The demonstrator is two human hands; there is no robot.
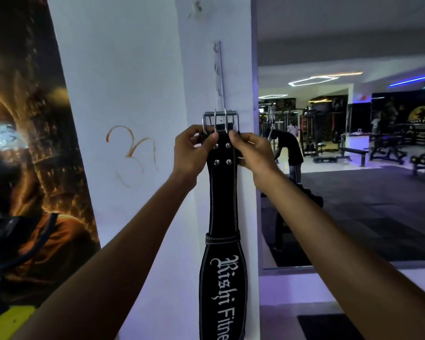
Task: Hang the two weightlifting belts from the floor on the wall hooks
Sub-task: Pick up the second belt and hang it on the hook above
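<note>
Black belt (222,192) pinched below buckle (220,121) by both hands' fingers, arms raised.

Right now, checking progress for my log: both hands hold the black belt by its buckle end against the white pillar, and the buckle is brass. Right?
Not quite: the head view shows the buckle is silver metal. The left hand and right hand do hold the black belt there against the white pillar.

white pillar (157,94) ahead, open gym right
</note>
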